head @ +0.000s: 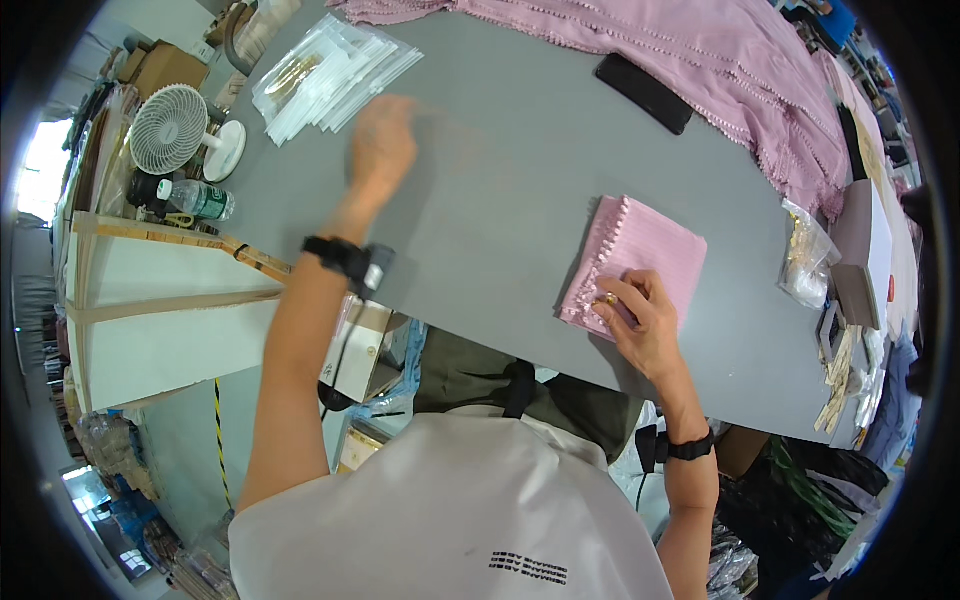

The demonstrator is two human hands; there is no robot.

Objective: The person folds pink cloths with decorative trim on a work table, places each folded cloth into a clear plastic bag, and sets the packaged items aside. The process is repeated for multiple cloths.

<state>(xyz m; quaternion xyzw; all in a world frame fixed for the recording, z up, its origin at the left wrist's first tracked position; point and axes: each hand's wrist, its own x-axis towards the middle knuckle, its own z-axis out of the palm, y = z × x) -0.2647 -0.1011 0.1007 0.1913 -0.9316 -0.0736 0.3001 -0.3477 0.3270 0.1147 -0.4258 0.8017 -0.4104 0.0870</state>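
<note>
A folded pink cloth with a beaded lace edge (660, 247) lies on the grey table (480, 240), right of the middle. My right hand (641, 322) rests on its near part, holding a small gold-coloured piece between thumb and fingers. My left hand (382, 142), blurred, hangs over the table just beside a stack of clear plastic bags (330, 82); its fingers are too blurred to show whether they hold anything. A gold-coloured item shows at the left of the bag stack.
Spread pink fabric (720, 67) covers the far edge, a black smartphone (643, 94) beside it. At left stand a white fan (171, 129) and a plastic bottle (196, 199). A plastic bag with small gold pieces (808, 255) and a white box (862, 255) are at right.
</note>
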